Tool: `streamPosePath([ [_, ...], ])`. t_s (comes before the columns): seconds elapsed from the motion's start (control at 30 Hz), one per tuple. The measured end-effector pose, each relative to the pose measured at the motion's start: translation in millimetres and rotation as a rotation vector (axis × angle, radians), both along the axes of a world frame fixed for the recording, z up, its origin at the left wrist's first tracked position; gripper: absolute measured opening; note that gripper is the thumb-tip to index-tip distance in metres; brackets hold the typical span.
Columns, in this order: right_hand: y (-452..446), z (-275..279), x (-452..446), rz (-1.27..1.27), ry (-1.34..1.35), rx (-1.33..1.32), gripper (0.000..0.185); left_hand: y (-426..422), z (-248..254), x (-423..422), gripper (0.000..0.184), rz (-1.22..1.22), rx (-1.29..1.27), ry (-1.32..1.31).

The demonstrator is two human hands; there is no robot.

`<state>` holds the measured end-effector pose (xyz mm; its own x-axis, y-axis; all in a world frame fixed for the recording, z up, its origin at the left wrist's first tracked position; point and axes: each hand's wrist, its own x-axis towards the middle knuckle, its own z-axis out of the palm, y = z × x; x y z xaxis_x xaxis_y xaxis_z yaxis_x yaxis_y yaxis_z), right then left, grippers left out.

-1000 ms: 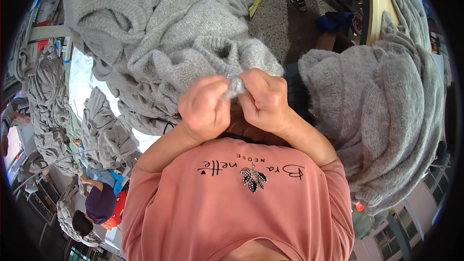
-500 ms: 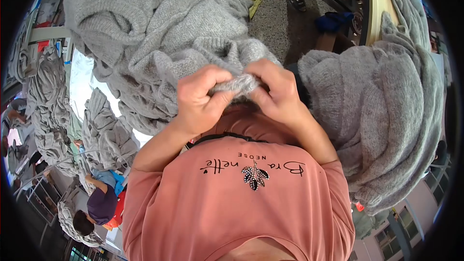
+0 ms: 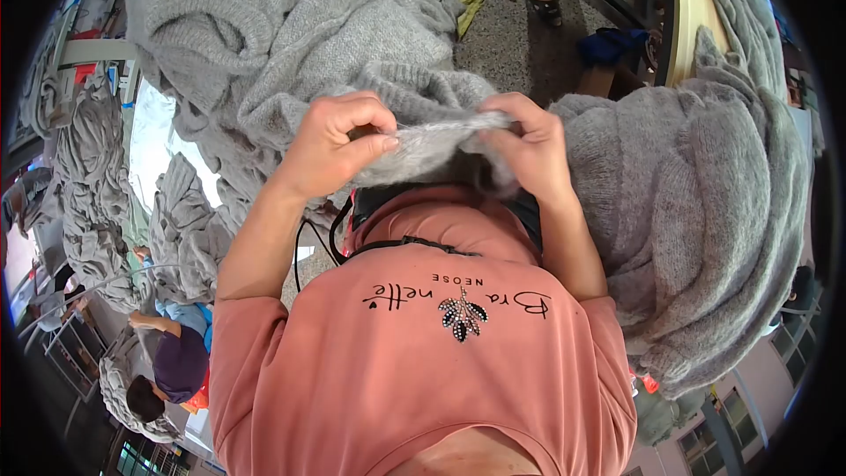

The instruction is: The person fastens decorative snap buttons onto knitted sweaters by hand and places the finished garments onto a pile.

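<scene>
A piece of grey knit fabric (image 3: 427,148) is spanning the space between two bare hands, hanging just in front of the waist of a pink shirt (image 3: 414,370). The left hand (image 3: 339,143) is gripping one end narrowly between thumb and fingers, while the right hand (image 3: 531,145) is pinching the other end just as tightly. Beyond them, a large heap of grey sweaters (image 3: 352,44) is filling the upper left; to the right, a second grey heap (image 3: 705,194) is drooping in thick folds. At far left, another person (image 3: 181,361) is reaching toward more knitwear; ahead, a sandaled foot (image 3: 542,4) is resting on the speckled floor (image 3: 498,44).
</scene>
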<state>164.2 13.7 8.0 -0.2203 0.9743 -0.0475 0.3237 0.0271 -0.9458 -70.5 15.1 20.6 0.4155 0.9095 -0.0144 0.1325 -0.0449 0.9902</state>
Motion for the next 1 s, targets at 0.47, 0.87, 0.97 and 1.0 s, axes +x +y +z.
streamPosePath([
  [0.47,-8,1,-16,0.249,0.393,-0.290,0.002,-14,24,24,0.014,0.012,-0.037,0.182],
  [0.87,-13,0,-22,0.284,0.224,-0.063,0.005,-18,6,36,0.008,0.077,-0.175,0.129],
  [0.97,-18,-6,-25,0.203,0.234,-0.121,0.003,-20,2,39,0.008,0.022,-0.202,0.189],
  [1.0,-19,-7,-25,0.176,0.247,-0.180,0.003,-21,0,38,0.007,0.015,-0.292,0.147],
])
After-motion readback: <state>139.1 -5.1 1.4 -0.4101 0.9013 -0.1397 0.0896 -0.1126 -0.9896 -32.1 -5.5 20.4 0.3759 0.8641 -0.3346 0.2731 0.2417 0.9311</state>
